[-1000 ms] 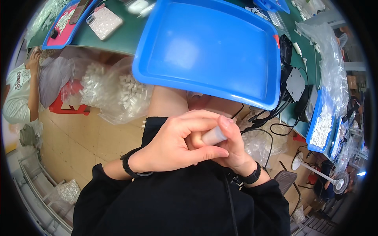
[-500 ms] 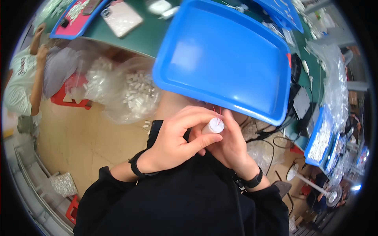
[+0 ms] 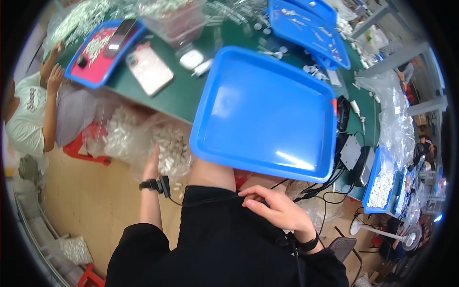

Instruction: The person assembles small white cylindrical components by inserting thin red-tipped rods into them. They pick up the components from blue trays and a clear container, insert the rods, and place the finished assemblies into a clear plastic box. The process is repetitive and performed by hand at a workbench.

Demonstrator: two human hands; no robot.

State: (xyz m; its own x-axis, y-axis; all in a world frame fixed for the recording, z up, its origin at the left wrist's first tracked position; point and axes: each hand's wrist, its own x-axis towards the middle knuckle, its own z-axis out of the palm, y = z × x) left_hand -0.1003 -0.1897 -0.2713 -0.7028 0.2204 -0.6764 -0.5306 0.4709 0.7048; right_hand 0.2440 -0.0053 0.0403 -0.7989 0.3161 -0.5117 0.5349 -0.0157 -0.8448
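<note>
My left hand (image 3: 152,163) reaches down at the left side, against a clear plastic bag (image 3: 138,158) of small white cylindrical parts (image 3: 171,149). Its fingers are mostly hidden there, so whether it holds a part does not show. Over my lap is my right hand (image 3: 277,206), palm turned down, its fingers loosely bent and apart, with nothing visible in them. A thin black cable (image 3: 210,202) runs across my lap from the left wrist toward its fingertips. In front of me a blue tray (image 3: 267,119) with a bare bottom sticks out past the table edge.
On the green table (image 3: 177,98) lie a pink-backed phone (image 3: 150,69), a white earphone case (image 3: 191,59) and a smaller blue tray (image 3: 103,55). Another person (image 3: 33,110) sits at the left. Black cables (image 3: 330,184) hang at the right, near a blue bin of white parts (image 3: 381,187).
My hands have parted: the left moved away to the bag, the right dropped over my lap. The white cylinder with red wires they held is no longer visible. The view has shifted.
</note>
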